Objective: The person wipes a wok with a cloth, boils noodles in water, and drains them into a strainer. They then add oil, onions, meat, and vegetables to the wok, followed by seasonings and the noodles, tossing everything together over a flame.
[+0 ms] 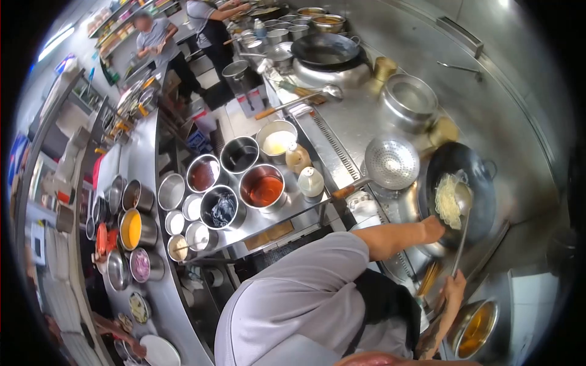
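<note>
The steel cooking range (360,116) runs along beside me, and across from it stands the bench (287,218), crowded with pots of sauces and liquids. On the range, the dark wok (485,213) sits just ahead of my arms. Beyond it stands a wide steel pot (422,120), and beside it lies a perforated strainer (391,162) with a wooden handle. A steel bowl (457,339) of orange liquid is near my right side. My ladle (463,229) slants into the wok, its bowl against the pale noodles (448,201), which lie bunched inside. My right grip (453,288) is closed around the ladle's handle. My left grip (433,229) is curled at the wok's near edge; I cannot tell whether it has hold of the rim.
</note>
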Available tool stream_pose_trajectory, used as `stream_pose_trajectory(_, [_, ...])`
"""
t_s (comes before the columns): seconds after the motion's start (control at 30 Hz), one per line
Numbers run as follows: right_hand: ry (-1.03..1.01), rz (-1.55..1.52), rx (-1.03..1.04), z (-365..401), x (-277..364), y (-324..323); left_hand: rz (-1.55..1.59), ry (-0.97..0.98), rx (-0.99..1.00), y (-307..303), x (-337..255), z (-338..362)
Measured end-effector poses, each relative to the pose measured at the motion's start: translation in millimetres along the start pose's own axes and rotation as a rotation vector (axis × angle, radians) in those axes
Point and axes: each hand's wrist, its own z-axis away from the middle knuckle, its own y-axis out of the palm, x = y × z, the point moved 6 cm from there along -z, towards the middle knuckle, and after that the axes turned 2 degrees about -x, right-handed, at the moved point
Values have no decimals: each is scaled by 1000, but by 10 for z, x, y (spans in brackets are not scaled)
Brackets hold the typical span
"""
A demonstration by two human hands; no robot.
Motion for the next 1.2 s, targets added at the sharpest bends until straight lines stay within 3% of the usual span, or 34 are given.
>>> stream_pose_trajectory(0.1, [27, 46, -48, -175, -12, 98, -22, 40, -65, -343, -163, 234])
stream_pose_trajectory(0.2, [-33, 39, 49, -408, -109, 264, 83, 3, -79, -279, -25, 227])
stream_pose_trajectory(0.3, [-1, -51, 108, -243, 0, 28, 78, -25, 6, -160, 71, 140])
stream_pose_trajectory(0.4, [20, -77, 137, -210, 80, -20, 52, 3, -76, -408, -7, 318])
stream_pose_trajectory(0.43, [-75, -81, 76, -183, 205, 24, 115, -30, -75, -288, 70, 246])
stream_pose_trajectory(0.53, [-399, 102, 18, -659, -191, 96, 22, 8, 6, -205, 71, 178])
stream_pose_trajectory(0.57, [-195, 102, 17, -434, 87, 75, 38, 1, -59, -316, 89, 200])
stream_pose_trajectory(0.63, [-72, 19, 67, -182, 264, -5, 81, 19, -165, -490, -10, 321])
stream_pose_trajectory(0.7, [166, -55, 116, -180, -117, -111, 16, 28, -184, -271, 107, 239])
stream_pose_trajectory(0.77, [78, -85, 85, -85, 214, -51, -4, 37, -100, 46, 246, 60])
stream_pose_trajectory(0.8, [176, -205, 87, -210, -46, 61, 9, 83, -228, 51, 238, 83])
stream_pose_trajectory(0.83, [-71, 81, 37, -441, -241, 133, -5, 143, -281, -16, 175, 127])
stream_pose_trajectory(0.87, [-304, 151, -56, -365, -18, 209, 58, 197, -379, -216, 101, 245])
stream_pose_trajectory(0.9, [-266, 112, 7, -303, 36, 294, 48, 309, -443, -297, 70, 329])
stream_pose_trajectory(0.93, [-380, 196, -62, -367, -204, 337, 68, 309, -383, -227, 127, 296])
stream_pose_trajectory(0.97, [-216, 96, 31, -221, -184, 251, 169, 192, -315, -105, 262, 184])
stream_pose_trajectory(1.07, [103, 5, 152, 145, 182, -73, 103, 151, -184, -234, 167, 194])
stream_pose_trajectory(1.2, [-70, 173, -72, -215, -208, 131, 125, 220, -241, -314, 85, 182])
